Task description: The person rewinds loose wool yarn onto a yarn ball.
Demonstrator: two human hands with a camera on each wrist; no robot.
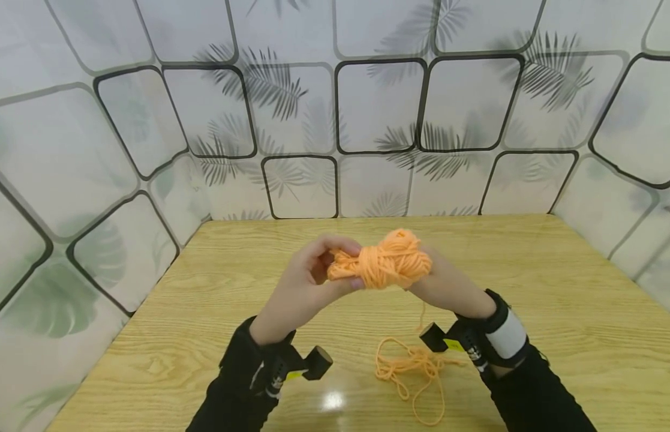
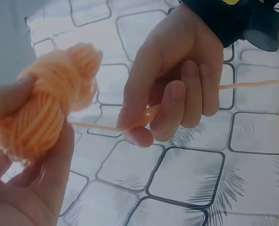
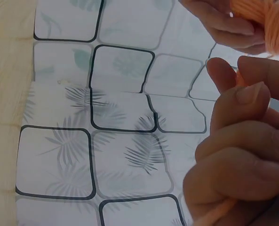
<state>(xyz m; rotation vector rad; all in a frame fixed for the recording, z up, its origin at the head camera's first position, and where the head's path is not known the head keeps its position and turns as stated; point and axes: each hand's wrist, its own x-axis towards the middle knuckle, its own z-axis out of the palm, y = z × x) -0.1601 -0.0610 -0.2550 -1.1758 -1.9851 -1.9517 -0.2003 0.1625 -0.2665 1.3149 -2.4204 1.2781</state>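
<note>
A bundle of orange yarn (image 1: 388, 261), wrapped round its middle, is held up above the table. My left hand (image 1: 308, 282) grips one end of it between thumb and fingers; the left wrist view shows the yarn bundle (image 2: 45, 108) in that grip. In the same view my right hand (image 2: 172, 80) pinches a strand that runs taut from the bundle, its other fingers curled over the yarn. The head view shows my right hand (image 1: 439, 282) partly hidden behind the bundle. From it a strand hangs down to loose loops of yarn (image 1: 405, 366) on the table.
The wooden table (image 1: 205, 324) has a bright glare spot near its front. Pale wall covering (image 1: 383, 108) with dark outlined shapes and leaf prints surrounds the back and sides. Black straps with small camera mounts (image 1: 318, 363) sit on both wrists.
</note>
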